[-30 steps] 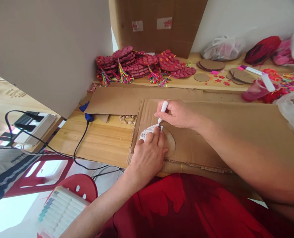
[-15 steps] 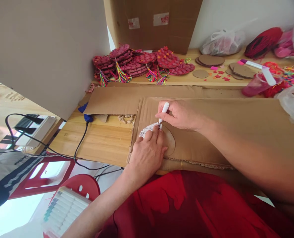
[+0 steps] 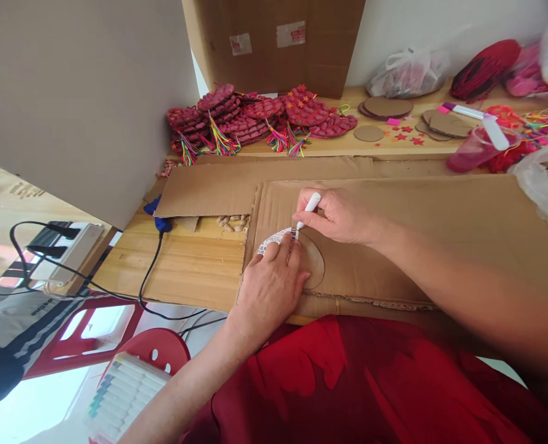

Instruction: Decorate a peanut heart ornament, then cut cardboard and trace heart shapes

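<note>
My right hand (image 3: 336,214) grips a white marker pen (image 3: 309,209), its tip down at the upper edge of a printed paper template (image 3: 274,239). Fingers stretched out flat, my left hand (image 3: 276,274) presses that template onto a large cardboard sheet (image 3: 421,240). Most of the template is hidden under the left hand. Just right of it, a curved outline (image 3: 320,268) shows on the cardboard.
Pink-red scaly decorations with tassels (image 3: 255,117) are stacked at the back. Cut cardboard ovals (image 3: 389,106), red stars (image 3: 405,137) and a pink-stained plastic cup (image 3: 470,148) stand behind the sheet. A box of markers (image 3: 126,391) rests on a red stool (image 3: 174,346). A black cable (image 3: 147,280) crosses the table's left.
The view has shifted slightly. The marker has tilted a little more to the right, with its tip still at the template's edge. My left hand still presses the template.
</note>
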Available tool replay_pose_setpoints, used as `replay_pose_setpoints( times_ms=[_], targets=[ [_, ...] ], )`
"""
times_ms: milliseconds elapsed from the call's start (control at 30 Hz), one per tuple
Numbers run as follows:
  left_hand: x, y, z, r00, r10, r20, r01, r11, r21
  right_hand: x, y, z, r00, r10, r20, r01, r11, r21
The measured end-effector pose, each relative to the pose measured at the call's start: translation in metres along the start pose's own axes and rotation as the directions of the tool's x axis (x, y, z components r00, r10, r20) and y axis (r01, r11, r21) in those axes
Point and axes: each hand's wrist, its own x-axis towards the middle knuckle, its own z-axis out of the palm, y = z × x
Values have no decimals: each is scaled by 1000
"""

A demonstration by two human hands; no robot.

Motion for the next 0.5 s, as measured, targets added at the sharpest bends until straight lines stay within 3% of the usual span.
replay_pose_setpoints(
  times_ms=[200, 500],
  targets=[
    [0, 1, -1, 999, -20, 27, 20, 1000, -4, 4, -2, 7, 1000, -5, -21, 5, 1000, -18],
    [0, 0, -1, 1000, -6, 17, 6, 999, -39, -33, -7, -5, 1000, -2, -21, 1, 998, -55]
  ],
)
